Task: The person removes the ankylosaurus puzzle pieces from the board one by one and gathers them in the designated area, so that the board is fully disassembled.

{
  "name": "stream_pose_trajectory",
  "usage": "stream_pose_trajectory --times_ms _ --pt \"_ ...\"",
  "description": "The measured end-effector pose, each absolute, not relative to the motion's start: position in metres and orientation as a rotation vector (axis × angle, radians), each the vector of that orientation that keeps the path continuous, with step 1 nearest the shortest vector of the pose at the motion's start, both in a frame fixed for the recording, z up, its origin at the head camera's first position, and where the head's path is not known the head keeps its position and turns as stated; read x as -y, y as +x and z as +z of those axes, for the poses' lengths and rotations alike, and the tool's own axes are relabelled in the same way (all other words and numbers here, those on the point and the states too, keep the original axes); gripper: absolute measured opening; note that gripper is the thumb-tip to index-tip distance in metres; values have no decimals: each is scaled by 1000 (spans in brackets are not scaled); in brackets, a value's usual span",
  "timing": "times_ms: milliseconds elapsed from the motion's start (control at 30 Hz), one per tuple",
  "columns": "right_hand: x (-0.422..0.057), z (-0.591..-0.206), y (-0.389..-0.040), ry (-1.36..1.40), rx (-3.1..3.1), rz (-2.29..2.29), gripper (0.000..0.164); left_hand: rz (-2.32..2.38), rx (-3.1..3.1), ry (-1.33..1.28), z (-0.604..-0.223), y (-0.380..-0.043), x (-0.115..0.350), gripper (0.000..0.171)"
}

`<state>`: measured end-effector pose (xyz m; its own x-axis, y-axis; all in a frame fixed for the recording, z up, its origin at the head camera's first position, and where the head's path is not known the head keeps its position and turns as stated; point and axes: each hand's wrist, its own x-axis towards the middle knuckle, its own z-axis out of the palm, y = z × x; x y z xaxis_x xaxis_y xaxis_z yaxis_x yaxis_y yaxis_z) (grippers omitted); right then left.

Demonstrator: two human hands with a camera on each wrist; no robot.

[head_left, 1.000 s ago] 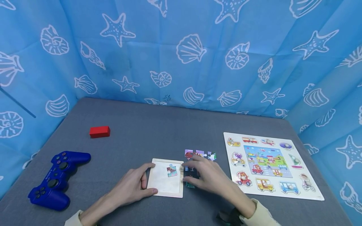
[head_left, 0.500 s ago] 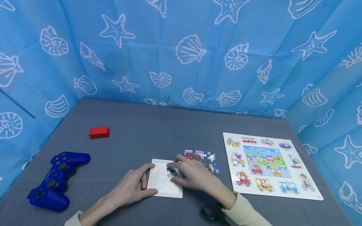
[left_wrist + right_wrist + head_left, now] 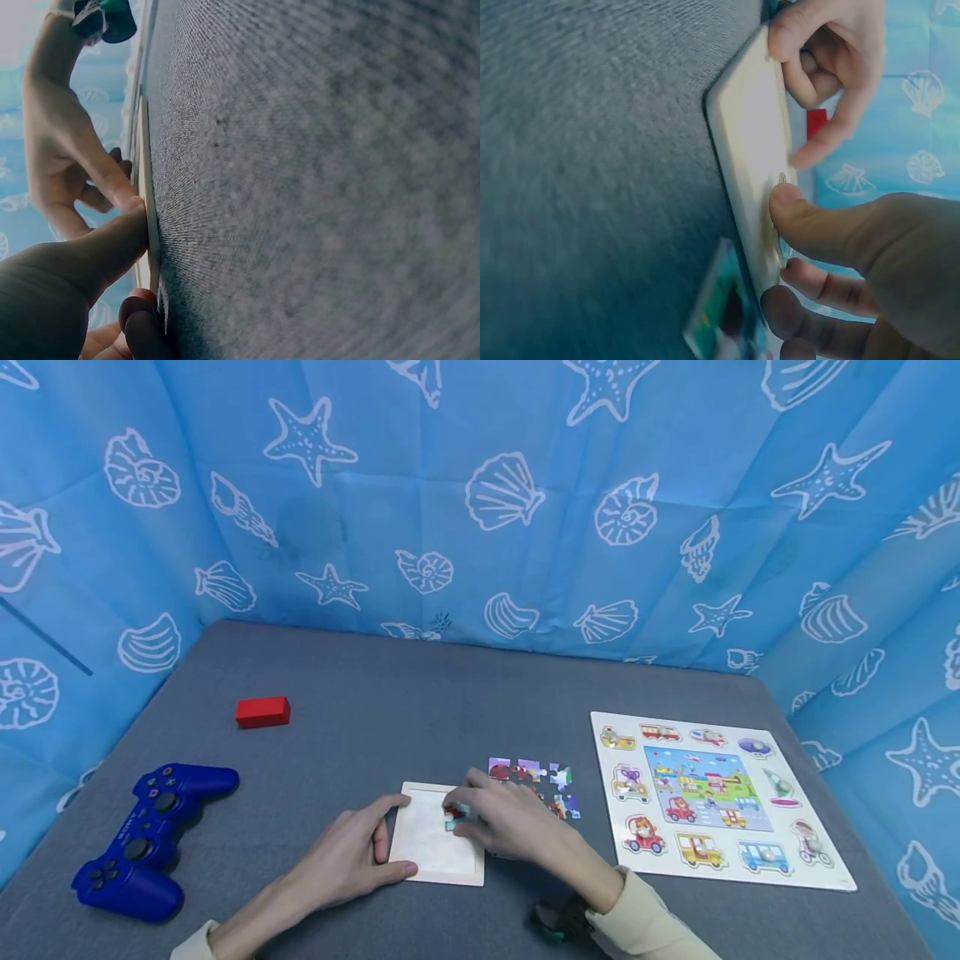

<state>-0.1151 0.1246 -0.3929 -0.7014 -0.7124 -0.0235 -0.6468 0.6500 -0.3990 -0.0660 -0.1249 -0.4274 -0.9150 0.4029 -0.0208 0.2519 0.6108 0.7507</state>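
Note:
A small square wooden puzzle tray (image 3: 435, 860) lies in front of me, its pale floor showing. My left hand (image 3: 365, 847) holds the tray's left edge, index finger at the upper corner and thumb lower down. Over the right half of the tray, my right hand (image 3: 502, 818) pinches a jigsaw piece (image 3: 452, 817) between thumb and fingers. That piece is mostly covered by the fingers; a red and teal part shows. The right wrist view shows the thumb on the piece, close over the tray (image 3: 742, 135). More jigsaw pieces (image 3: 528, 770) lie just right of the tray, partly behind the right hand.
A large peg puzzle board (image 3: 720, 860) with vehicle pictures lies at the right. To the left are a blue game controller (image 3: 150, 843) and a red block (image 3: 262, 712) farther back. A blue shell-patterned curtain (image 3: 450, 527) surrounds the grey table (image 3: 360, 693).
My right hand has moved left from over the loose pieces onto the tray and now pinches the piece lying there. The left hand stays at the tray's edge.

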Motion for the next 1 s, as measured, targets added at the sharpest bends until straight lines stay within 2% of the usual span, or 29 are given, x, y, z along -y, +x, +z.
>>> stream_pose_trajectory --times_ms 333,567,1000 --pt "-184 -367 -104 -957 -2791 -456 30 1163 -2666 515 -426 -67 121 74" --pt "-229 -365 -91 -794 -2788 -356 30 1146 -2663 508 -425 -68 123 74" --pt "-245 -382 -81 -794 -2826 -342 28 1134 -2651 497 -426 -69 124 74"
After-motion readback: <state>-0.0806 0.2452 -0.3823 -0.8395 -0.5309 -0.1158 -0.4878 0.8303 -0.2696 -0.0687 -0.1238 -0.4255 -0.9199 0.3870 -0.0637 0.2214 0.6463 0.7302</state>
